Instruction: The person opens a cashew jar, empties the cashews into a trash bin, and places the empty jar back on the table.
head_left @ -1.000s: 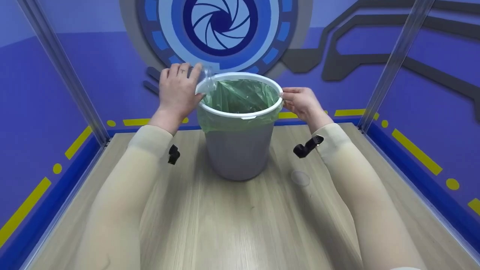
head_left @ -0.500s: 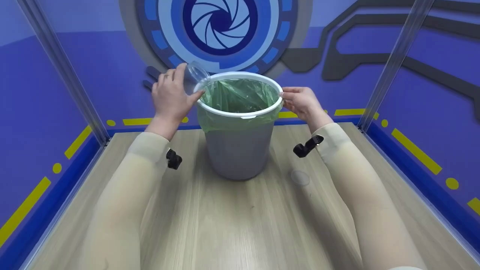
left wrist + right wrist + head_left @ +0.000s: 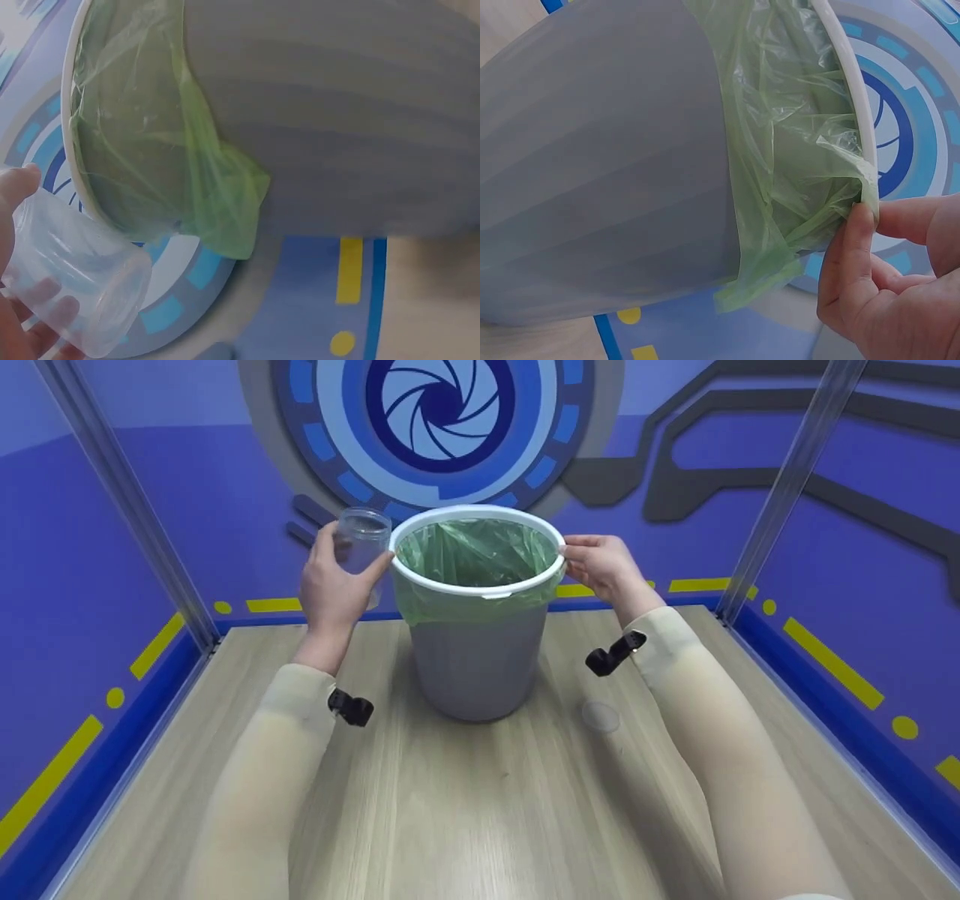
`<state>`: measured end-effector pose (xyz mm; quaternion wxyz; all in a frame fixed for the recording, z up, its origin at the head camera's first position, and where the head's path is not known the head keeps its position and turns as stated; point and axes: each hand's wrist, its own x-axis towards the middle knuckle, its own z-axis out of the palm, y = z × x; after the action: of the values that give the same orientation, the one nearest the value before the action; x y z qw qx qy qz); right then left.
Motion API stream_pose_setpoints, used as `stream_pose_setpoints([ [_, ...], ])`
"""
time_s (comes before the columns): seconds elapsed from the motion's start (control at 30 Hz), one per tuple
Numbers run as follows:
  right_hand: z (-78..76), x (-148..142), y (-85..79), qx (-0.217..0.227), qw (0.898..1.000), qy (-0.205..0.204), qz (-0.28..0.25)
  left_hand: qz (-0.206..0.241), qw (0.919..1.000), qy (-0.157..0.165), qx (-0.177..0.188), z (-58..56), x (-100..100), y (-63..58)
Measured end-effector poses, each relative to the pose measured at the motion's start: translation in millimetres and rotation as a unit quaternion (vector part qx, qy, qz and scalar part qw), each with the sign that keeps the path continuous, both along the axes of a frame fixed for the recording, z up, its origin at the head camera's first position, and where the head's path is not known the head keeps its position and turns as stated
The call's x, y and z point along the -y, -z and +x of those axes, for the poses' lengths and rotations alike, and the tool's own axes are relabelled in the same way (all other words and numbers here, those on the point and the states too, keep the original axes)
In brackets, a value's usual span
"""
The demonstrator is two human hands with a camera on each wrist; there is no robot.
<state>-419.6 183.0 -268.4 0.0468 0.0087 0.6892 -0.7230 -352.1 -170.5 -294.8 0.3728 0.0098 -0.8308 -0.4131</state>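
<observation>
A grey trash bin [image 3: 480,667] with a white rim stands upright on the table, lined with a green plastic bag [image 3: 442,600] folded over its edge. My left hand [image 3: 330,589] grips a clear plastic jar [image 3: 364,540] upright beside the bin's left rim. In the left wrist view the jar [image 3: 82,270] looks see-through and empty, with the thumb and fingers around it. On the other side, my right hand [image 3: 604,566] pinches the rim and bag between thumb and fingers, as the right wrist view shows at the white rim [image 3: 855,82].
A clear round lid [image 3: 601,717] lies on the wooden table [image 3: 465,810], right of the bin's base. Blue walls [image 3: 172,510] with printed patterns enclose the table at the back and sides. Black wrist cameras [image 3: 615,654] stick out from both sleeves.
The left hand has turned the jar from tipped over the bin's rim to upright and drawn it left, out of the opening. The right hand and the bin have stayed in place.
</observation>
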Motion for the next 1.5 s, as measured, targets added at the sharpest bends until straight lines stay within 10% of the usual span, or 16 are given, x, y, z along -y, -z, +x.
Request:
stream_pose_setpoints([
  [0.47,-1.5,-1,1.2,0.002,1.000,0.002,-0.003,0.157,0.9829,0.089,-0.034,21.8,-6,41.5],
  [1.5,-1.2,0,3.0,-0.002,1.000,-0.004,-0.015,0.142,0.9729,0.181,-0.022,69.0,-51,113.2],
])
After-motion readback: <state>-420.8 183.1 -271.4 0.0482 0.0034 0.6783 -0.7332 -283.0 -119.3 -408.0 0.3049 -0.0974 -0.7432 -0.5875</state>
